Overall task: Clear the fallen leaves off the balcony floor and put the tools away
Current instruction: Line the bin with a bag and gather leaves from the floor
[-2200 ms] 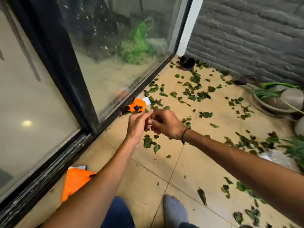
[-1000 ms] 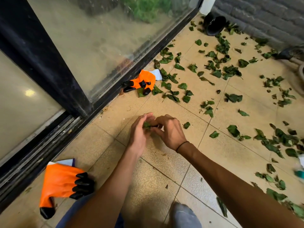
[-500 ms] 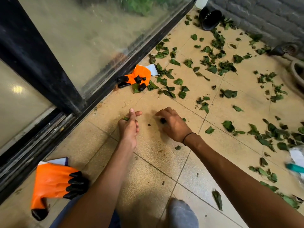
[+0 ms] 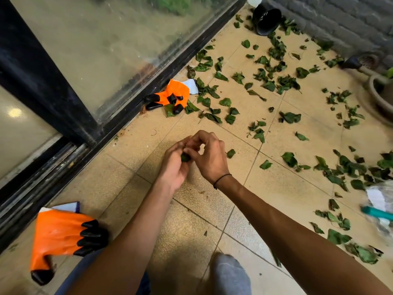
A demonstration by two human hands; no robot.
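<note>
Green fallen leaves lie scattered over the tan tiled balcony floor, thickest toward the far and right side. My left hand cups a small bunch of green leaves. My right hand meets it from the right, its fingertips curled and pinching at those leaves. An orange glove with black claw tips lies at the lower left by the door track. A second orange clawed glove lies against the door frame farther off.
A sliding glass door with a black frame runs along the left. A black pot lies tipped near the grey brick wall. A planter stands at the right edge. A clear plastic bag and teal handle lie at right. My grey-socked foot is at the bottom.
Half a second ago my hands were apart on the floor, each picking at a leaf. They have now lifted and come together, with the leaves gathered in my left hand.
</note>
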